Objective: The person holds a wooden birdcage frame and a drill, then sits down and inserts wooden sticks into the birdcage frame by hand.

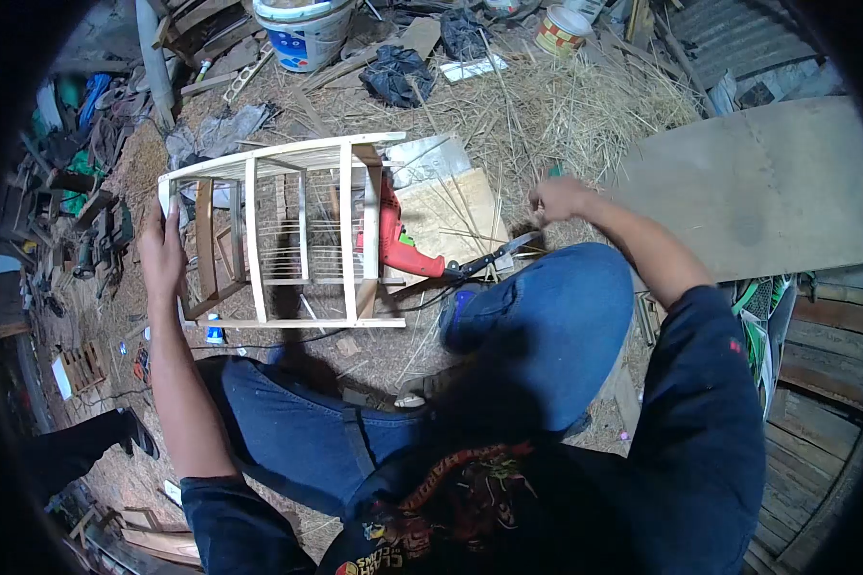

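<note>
A light wooden frame [252, 240] with thin slats lies on its side in front of my legs. Its left end is gripped by my left hand [164, 251], with the fingers round the edge. My right hand [558, 199] is raised over the straw, away from the frame, its fingers curled together; anything between them is too small to make out. Just right of the frame is a red power drill [408, 251]. A knife with a black handle [479, 262] points toward my right knee, beside the drill.
A large board [753, 192] lies at the right. Straw [585, 115] covers the ground ahead, near a white bucket [307, 38] and black plastic bags [396, 77]. A dark cable runs under the frame. Another person's foot or hand, unclear, shows at the lower left.
</note>
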Motion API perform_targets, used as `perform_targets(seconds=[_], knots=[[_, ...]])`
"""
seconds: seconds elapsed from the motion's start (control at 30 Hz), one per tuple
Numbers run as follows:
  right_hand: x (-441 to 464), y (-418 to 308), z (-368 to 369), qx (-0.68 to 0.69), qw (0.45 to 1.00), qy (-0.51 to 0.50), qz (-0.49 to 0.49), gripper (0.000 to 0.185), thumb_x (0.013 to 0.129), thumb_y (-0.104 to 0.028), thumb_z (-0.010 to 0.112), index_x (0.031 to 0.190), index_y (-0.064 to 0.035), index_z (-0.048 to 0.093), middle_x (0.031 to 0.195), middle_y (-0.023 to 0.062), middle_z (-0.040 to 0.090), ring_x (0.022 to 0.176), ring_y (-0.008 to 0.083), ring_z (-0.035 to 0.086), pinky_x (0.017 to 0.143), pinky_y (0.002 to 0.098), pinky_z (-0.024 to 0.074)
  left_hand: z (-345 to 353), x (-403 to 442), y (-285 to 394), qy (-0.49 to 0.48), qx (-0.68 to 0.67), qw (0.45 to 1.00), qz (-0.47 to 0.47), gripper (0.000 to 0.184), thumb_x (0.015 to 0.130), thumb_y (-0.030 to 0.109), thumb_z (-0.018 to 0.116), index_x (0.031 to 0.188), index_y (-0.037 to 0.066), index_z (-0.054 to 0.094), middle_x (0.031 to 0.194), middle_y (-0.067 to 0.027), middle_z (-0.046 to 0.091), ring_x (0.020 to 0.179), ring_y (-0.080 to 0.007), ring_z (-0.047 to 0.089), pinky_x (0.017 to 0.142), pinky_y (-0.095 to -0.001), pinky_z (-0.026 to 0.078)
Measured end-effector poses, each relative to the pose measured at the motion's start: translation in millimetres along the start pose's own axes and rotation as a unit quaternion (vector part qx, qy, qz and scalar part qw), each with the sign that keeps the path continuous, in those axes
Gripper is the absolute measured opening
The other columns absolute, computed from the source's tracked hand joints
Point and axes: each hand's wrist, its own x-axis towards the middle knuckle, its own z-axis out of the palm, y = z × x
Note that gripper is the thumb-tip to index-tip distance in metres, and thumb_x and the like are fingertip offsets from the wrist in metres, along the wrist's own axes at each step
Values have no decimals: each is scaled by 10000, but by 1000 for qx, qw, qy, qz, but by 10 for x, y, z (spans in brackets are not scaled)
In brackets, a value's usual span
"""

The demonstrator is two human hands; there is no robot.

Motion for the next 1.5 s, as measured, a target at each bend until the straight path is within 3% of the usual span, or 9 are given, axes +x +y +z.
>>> perform_targets(seconds=[0.13,0.17,0.27,0.37,0.53,0.83,1.2,1.3,1.5], knots=[[193,135,605,24,998,52,-6,462,717,-209,761,1176,-175,732,1167,159,720,1114,340,678,932,475,547,-9,-4,-25,-24,-41,996,-70,439,1062,256,533,1398,-26,556,1272,-250,669,1183,-266,648,992,-371,474],[328,176,760,20,999,29,2,489,719,-204,757,1206,-180,719,1158,162,721,1109,350,678,935,473,547,21,23,-265,-12,-42,998,-42,449,1067,274,540,1428,7,541,942,-82,522,814,-139,482,695,-300,367],[405,139,921,27,999,27,11,458,722,-185,751,1180,-177,728,1106,169,732,1071,368,688,908,468,555,31,-9,-323,-10,-70,996,-62,460,1073,285,543,1463,42,512,619,91,348,461,-14,337,406,-224,282],[515,172,1051,72,997,-42,0,378,731,-158,737,1109,-160,742,1056,164,741,1031,365,702,876,467,557,-29,-88,-101,-43,-176,970,-162,442,1074,243,530,1472,54,495,677,81,400,474,-19,363,407,-222,289],[486,85,1101,121,993,-16,8,253,717,-139,726,969,-123,750,970,151,743,953,366,711,807,476,554,-29,-84,-206,-19,-116,990,-79,397,1070,194,516,1447,70,514,689,66,414,471,-33,380,416,-239,317],[353,156,1057,131,987,77,-54,37,748,-165,737,785,-163,730,782,96,712,796,328,696,670,470,512,-48,-66,-96,-16,-159,971,-178,444,1079,245,530,1468,34,494,611,71,401,438,-33,383,390,-241,321],[-229,533,566,175,945,253,-113,168,778,-226,777,791,-74,707,778,144,687,764,336,680,673,439,500,-98,-105,-1,-18,-153,971,-181,439,1076,279,537,1453,55,519,626,76,416,460,-32,387,407,-240,322],[-216,852,873,330,887,324,17,253,784,-251,839,779,-37,705,681,124,652,631,239,623,626,387,475,-76,-110,-23,-11,-161,972,-170,432,1075,265,540,1443,38,522,632,77,418,460,-30,382,407,-238,314],[341,1071,1839,392,847,261,246,276,796,-276,833,831,-16,747,824,175,717,741,300,681,699,417,517,-81,-105,-65,-16,-168,968,-186,414,1076,230,533,1439,33,518,639,83,404,463,-21,357,407,-233,285]])
